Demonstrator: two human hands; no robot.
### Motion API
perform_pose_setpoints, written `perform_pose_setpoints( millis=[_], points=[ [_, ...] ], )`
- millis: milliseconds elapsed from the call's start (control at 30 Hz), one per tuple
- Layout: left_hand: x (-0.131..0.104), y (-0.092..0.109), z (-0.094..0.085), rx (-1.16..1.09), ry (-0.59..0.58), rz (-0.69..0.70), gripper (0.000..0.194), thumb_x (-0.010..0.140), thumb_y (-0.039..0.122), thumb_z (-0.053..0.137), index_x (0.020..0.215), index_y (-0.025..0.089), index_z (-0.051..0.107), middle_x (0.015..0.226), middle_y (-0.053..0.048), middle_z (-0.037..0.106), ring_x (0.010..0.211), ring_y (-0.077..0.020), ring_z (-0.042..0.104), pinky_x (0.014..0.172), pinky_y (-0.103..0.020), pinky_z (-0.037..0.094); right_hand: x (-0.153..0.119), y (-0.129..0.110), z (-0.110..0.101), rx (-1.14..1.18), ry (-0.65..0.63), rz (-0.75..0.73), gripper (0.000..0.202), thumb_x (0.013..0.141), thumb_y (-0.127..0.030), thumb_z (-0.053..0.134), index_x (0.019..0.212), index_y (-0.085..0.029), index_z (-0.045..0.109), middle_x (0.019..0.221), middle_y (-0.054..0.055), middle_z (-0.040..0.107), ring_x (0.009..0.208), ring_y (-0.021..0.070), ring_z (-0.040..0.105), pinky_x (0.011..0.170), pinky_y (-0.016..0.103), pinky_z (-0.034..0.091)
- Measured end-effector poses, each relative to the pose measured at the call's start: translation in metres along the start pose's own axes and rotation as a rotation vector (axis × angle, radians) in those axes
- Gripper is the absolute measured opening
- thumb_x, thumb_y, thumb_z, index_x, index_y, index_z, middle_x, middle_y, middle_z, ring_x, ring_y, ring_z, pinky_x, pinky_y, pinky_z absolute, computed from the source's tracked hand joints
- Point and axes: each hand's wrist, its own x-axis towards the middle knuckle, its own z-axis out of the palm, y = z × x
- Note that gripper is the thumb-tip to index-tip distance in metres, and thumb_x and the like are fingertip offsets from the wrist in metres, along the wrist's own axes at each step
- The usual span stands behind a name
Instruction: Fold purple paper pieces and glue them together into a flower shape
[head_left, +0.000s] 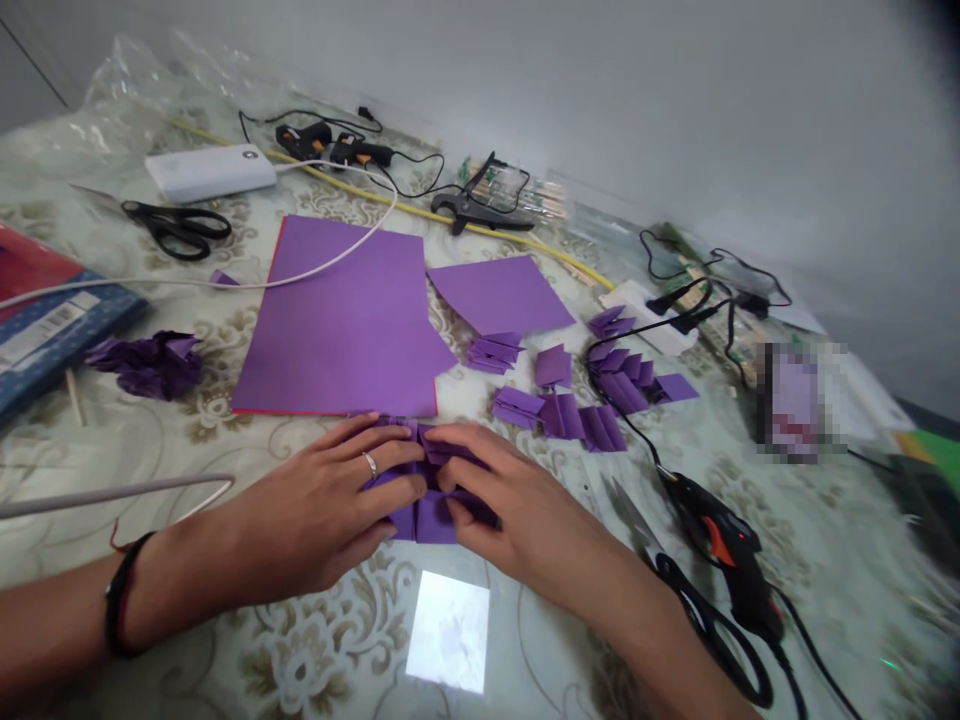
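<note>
A folded sheet of purple paper [435, 515] with creased flaps lies on the table in front of me, partly covered by both hands. My left hand [341, 490] rests across its left half, with fingers stretched out and lying flat on it. From the right, my right hand [502, 490] has its fingers bent onto the paper, thumb and fingertips at the raised flaps. Just beyond the fingers lies a large purple sheet [349, 320] over something red-edged. Several small pleated purple paper pieces [562, 415] sit to the right of that sheet.
Scissors [705, 610] and a corded glue gun [731, 550] lie near my right forearm. Further left are crumpled purple paper [150, 365], other scissors [176, 225] and a white power bank [210, 172]. More glue guns [330, 145] and a yellow cable [420, 208] run along the back.
</note>
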Motion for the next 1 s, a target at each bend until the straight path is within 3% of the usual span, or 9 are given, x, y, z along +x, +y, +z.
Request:
perform_pose_setpoints(
  millis=[133, 300, 400, 600, 667, 800, 1000],
  points=[
    [0.001, 0.001, 0.004, 0.043, 0.026, 0.003, 0.046, 0.104, 0.018, 0.055, 0.149, 0.02, 0.052, 0.147, -0.013, 0.066, 0.142, -0.0304, 0.06, 0.127, -0.056, 0.042, -0.007, 0.0, 0.006, -0.059, 0.053, 0.01, 0.02, 0.099, -0.008, 0.055, 0.111, -0.02, 0.067, 0.147, 0.015, 0.065, 0.142, 0.031, 0.06, 0.12, 0.059, 0.054],
    [0.007, 0.005, 0.003, 0.042, 0.095, -0.027, 0.038, 0.101, 0.021, 0.059, 0.138, 0.017, 0.054, 0.134, -0.015, 0.07, 0.129, -0.0324, 0.066, 0.116, -0.054, 0.053, -0.029, 0.001, 0.017, -0.19, 0.16, -0.028, 0.047, 0.104, -0.011, 0.051, 0.151, -0.018, 0.051, 0.155, 0.02, 0.06, 0.148, 0.0335, 0.057, 0.118, 0.063, 0.055],
    [0.014, 0.009, -0.002, 0.039, 0.102, -0.032, 0.032, 0.1, 0.026, 0.061, 0.131, 0.016, 0.055, 0.126, -0.015, 0.072, 0.122, -0.0335, 0.069, 0.106, -0.053, 0.059, -0.042, 0.003, 0.022, -0.234, 0.202, -0.039, 0.048, 0.105, -0.015, 0.054, 0.153, -0.015, 0.048, 0.159, 0.02, 0.058, 0.152, 0.0321, 0.053, 0.12, 0.06, 0.055],
    [0.031, 0.014, -0.006, 0.151, 0.126, -0.022, 0.022, 0.102, 0.02, 0.058, 0.124, 0.018, 0.059, 0.111, -0.012, 0.072, 0.098, -0.0287, 0.072, 0.084, -0.046, 0.066, -0.052, 0.009, 0.03, -0.318, 0.133, -0.034, 0.05, 0.109, -0.026, 0.055, 0.157, -0.013, 0.052, 0.164, 0.012, 0.056, 0.156, 0.0297, 0.048, 0.124, 0.058, 0.05],
    [0.034, 0.012, -0.003, 0.16, 0.141, -0.008, 0.024, 0.102, 0.022, 0.059, 0.125, 0.017, 0.061, 0.115, -0.014, 0.073, 0.104, -0.0308, 0.073, 0.088, -0.05, 0.066, -0.052, 0.011, 0.031, -0.318, 0.129, -0.031, 0.051, 0.11, -0.028, 0.054, 0.159, -0.013, 0.052, 0.166, 0.01, 0.054, 0.158, 0.0292, 0.046, 0.125, 0.057, 0.049],
    [0.034, 0.008, 0.007, 0.153, 0.126, 0.004, 0.034, 0.101, 0.021, 0.059, 0.134, 0.017, 0.065, 0.142, -0.018, 0.069, 0.134, -0.0354, 0.065, 0.109, -0.059, 0.06, -0.051, 0.015, 0.035, -0.327, 0.134, -0.03, 0.05, 0.111, -0.034, 0.052, 0.158, -0.016, 0.056, 0.167, 0.007, 0.053, 0.157, 0.0281, 0.048, 0.126, 0.053, 0.049],
    [0.029, 0.002, 0.013, 0.203, 0.14, -0.028, 0.03, 0.105, 0.025, 0.059, 0.132, 0.022, 0.073, 0.143, -0.009, 0.073, 0.135, -0.0272, 0.068, 0.113, -0.046, 0.06, -0.053, 0.035, 0.048, -0.461, 0.194, -0.131, 0.049, 0.111, -0.038, 0.053, 0.155, -0.016, 0.06, 0.164, 0.007, 0.057, 0.153, 0.0296, 0.052, 0.122, 0.051, 0.052]
  ],
)
